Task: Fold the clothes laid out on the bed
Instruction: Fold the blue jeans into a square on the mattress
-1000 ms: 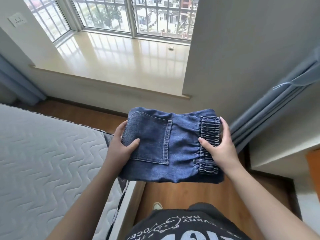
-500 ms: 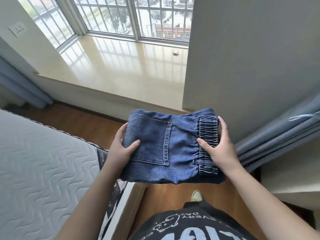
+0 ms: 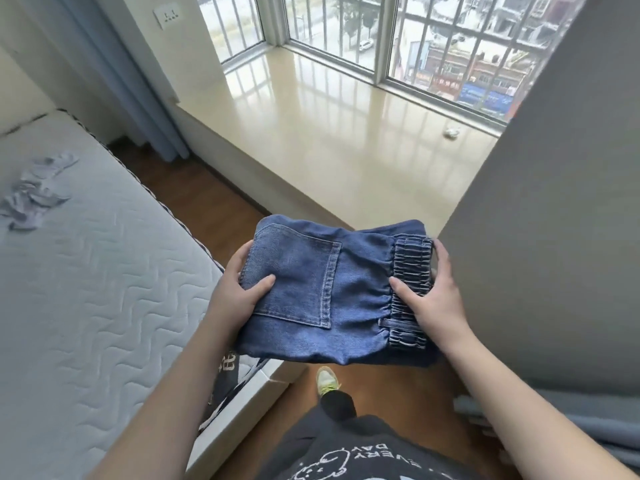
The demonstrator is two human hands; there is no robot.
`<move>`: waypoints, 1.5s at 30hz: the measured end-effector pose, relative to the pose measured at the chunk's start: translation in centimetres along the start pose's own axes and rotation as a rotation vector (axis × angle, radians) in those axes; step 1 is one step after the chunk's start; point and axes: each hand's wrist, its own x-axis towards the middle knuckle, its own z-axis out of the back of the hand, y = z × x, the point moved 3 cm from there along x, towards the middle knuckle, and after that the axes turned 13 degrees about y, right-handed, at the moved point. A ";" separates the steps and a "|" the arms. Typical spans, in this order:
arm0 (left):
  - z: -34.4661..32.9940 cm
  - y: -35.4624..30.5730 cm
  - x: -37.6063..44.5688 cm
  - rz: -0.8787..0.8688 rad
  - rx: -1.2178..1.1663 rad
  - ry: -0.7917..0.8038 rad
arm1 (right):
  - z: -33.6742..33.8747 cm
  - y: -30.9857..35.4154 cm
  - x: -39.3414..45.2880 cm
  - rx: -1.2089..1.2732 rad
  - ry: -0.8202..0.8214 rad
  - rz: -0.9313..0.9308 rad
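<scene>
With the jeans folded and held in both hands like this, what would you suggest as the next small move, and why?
Probably carry the folded jeans leftward and set them flat on the mattress. They already form a compact bundle, gripped at each end by the left hand and right hand, but held in the air over the wooden floor. A crumpled pale garment still lies on the mattress, apparently unfolded.

Was a home bedroom, quilted mattress (image 3: 86, 271) at left, wide bay window sill (image 3: 346, 133), blue curtain (image 3: 138, 98), wood floor (image 3: 194, 188), wall switch (image 3: 168, 16).

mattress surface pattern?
Pale grey-white mattress with quilted wavy zigzag stitching; head view shows it.
</scene>
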 end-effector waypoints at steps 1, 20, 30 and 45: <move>0.8 0.2 0.9 0.004 -0.004 -0.022 | -0.7 0.5 1.4 -0.009 0.021 0.013; 11.5 2.4 13.5 0.085 -0.119 -0.332 | -9.9 9.2 25.3 -0.091 0.341 0.169; 15.4 1.6 20.0 0.180 -0.153 -0.572 | -16.0 13.3 38.6 -0.101 0.557 0.240; 24.4 6.0 19.4 0.261 -0.297 -0.839 | -30.2 20.4 46.1 -0.161 0.855 0.319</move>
